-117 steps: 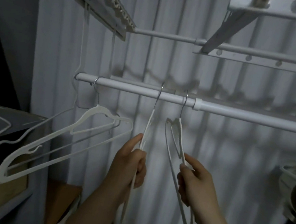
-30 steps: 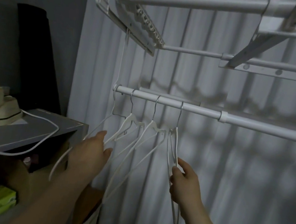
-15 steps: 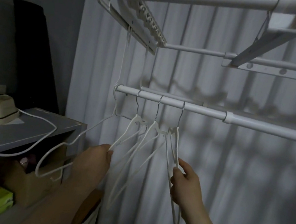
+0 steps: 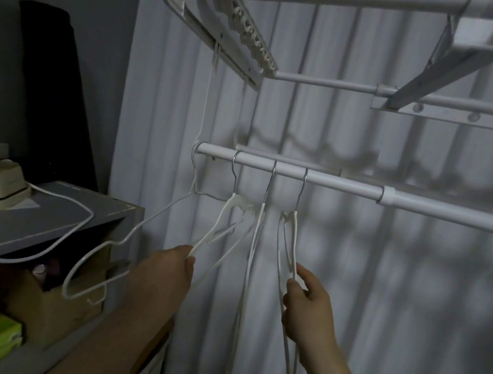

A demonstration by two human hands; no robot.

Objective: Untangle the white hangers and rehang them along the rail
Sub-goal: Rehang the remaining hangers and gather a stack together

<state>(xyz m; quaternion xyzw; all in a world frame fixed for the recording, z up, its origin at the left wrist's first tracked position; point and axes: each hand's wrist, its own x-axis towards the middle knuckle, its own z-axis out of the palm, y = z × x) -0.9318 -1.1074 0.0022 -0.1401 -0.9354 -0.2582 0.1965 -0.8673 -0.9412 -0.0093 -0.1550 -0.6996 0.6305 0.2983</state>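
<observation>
The middle hanger [image 4: 255, 244] has swung edge-on below the rail [image 4: 348, 186]; my left grip [image 4: 165, 270] pinches the left hanger [image 4: 213, 226], right grip [image 4: 308, 311] clamped on the right hanger [image 4: 294, 243]. Untangling stage, I judge; next, spread them along the rail

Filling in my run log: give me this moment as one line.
left hand: grips left hanger | right hand: grips right hanger | middle hanger: between them | all three hooked on rail
</observation>
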